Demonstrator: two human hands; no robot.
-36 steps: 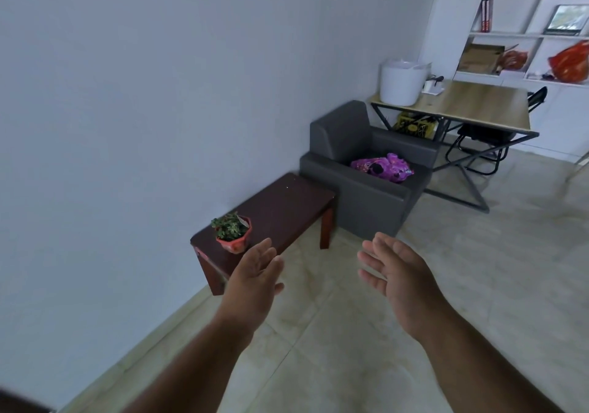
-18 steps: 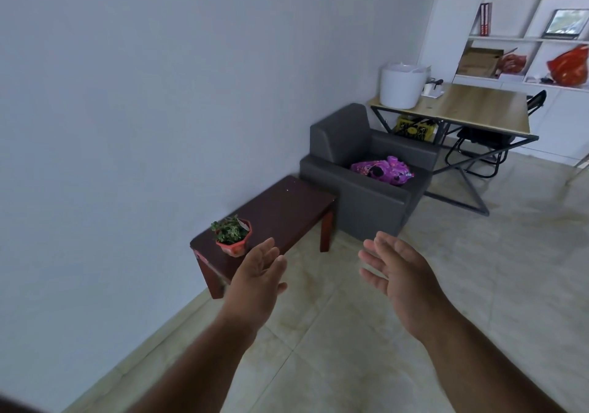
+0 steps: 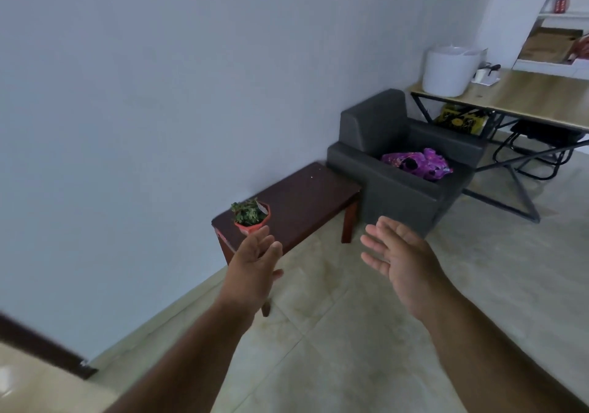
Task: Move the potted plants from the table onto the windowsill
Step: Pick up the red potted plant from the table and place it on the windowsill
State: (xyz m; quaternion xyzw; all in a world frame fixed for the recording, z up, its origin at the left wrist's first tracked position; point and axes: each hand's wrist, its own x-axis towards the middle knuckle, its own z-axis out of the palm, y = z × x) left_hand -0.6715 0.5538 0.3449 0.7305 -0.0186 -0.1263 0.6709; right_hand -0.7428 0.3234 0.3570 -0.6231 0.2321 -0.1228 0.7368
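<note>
A small green plant in a red pot [image 3: 251, 218] stands at the near end of a low dark-brown wooden table [image 3: 306, 202] against the wall. My left hand [image 3: 255, 266] is stretched out in front of the pot, fingers apart, holding nothing; its fingertips overlap the pot's lower rim in the picture. To the right, my right hand [image 3: 398, 259] is also open and empty, over the floor beside the table. No windowsill is in view.
A dark grey armchair [image 3: 398, 170] with a purple bag [image 3: 417, 162] stands just past the table. Behind it is a wooden desk [image 3: 526, 97] with a white bucket [image 3: 449, 71], and white shelves at the far right. A dark door frame [image 3: 41, 345] is at lower left. Tiled floor lies underfoot.
The view has come closer to the table and swung left. Both hands stay open and have moved toward the potted plant.
</note>
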